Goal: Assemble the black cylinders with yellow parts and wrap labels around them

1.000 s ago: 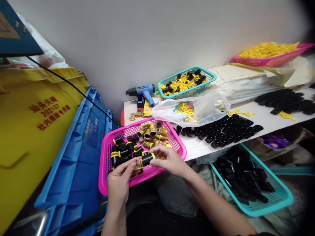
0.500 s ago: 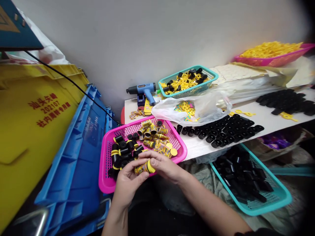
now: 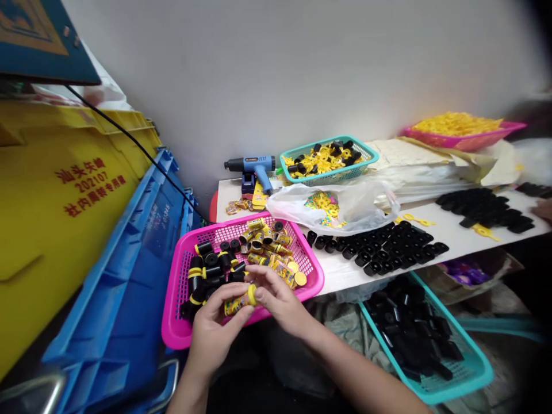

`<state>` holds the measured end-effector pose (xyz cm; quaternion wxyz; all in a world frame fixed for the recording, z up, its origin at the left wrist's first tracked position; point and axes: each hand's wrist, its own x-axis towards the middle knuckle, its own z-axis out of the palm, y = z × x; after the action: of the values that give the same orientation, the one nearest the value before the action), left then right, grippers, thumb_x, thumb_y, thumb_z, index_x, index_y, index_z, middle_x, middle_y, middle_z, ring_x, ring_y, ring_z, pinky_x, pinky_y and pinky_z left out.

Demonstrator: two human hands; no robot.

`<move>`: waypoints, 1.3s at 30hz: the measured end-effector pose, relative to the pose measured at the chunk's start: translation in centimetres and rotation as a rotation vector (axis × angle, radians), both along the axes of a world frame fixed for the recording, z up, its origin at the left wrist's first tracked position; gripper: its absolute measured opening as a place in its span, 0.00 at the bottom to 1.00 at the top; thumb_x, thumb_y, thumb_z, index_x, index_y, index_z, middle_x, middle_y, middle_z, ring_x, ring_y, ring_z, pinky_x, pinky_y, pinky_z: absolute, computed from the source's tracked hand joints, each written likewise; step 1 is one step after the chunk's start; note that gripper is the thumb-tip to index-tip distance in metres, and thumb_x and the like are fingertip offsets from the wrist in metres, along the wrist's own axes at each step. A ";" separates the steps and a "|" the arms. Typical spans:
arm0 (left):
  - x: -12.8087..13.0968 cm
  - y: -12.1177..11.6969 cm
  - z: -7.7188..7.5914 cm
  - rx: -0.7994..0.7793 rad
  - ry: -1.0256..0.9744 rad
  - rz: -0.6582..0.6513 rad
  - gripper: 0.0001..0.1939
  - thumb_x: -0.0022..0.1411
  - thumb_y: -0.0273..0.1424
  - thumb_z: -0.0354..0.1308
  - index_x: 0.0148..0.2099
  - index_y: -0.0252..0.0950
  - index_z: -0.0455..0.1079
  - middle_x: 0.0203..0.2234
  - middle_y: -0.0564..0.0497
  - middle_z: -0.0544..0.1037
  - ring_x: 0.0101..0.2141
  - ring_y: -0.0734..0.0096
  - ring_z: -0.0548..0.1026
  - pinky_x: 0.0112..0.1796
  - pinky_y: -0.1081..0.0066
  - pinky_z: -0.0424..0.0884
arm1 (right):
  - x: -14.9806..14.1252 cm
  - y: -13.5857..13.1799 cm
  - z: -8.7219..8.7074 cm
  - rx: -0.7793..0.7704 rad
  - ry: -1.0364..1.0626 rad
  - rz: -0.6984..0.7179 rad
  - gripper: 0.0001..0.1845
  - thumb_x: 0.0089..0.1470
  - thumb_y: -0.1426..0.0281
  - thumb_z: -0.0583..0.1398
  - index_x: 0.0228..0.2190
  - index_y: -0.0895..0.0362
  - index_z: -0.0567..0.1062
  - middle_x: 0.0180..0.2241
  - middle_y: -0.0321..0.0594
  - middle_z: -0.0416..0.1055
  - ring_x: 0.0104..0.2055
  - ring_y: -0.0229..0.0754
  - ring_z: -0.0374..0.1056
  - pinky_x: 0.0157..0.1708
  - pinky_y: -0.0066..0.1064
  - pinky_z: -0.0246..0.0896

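A small yellow printed tube (image 3: 235, 305) with a plain yellow cap (image 3: 252, 294) lies between my hands, above the front of the pink basket. My left hand (image 3: 215, 322) is closed round the printed body with thumb and fingers. At the capped end, my right hand (image 3: 282, 302) has its thumb against the cap and its fingers curved behind it. Beneath them, the pink basket (image 3: 169, 319) contains black tubes with yellow rings (image 3: 211, 270) on its left side and yellow printed tubes (image 3: 265, 236) on its right. My fingers hide part of the basket's contents.
A blue heat gun (image 3: 254, 165) stands at the back of the white table (image 3: 332, 282). Rows of black caps (image 3: 388, 247) line its front beside a clear plastic bag (image 3: 284, 210). A teal basket (image 3: 470, 376) of black parts sits lower right; blue crates (image 3: 116, 299) stand left.
The view has shifted slightly. Both hands have moved a little left with the tube, and my right fingers have lifted and spread somewhat at the capped end.
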<state>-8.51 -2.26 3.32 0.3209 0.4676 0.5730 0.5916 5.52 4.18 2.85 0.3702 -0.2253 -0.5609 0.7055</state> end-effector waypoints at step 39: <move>0.1 3.0 0.1 -0.141 -0.138 0.135 0.11 0.48 0.34 0.64 0.35 0.36 0.77 0.25 0.50 0.80 0.28 0.67 0.77 0.32 0.70 0.73 | 0.0 5.0 2.1 0.641 -0.659 0.009 0.15 0.59 0.64 0.54 0.25 0.58 0.73 0.26 0.36 0.69 0.31 0.39 0.63 0.34 0.31 0.56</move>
<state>-8.37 0.73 3.39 0.3510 0.3626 0.6198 0.6009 5.50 9.19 4.92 0.2201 -0.3094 -0.8395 0.3886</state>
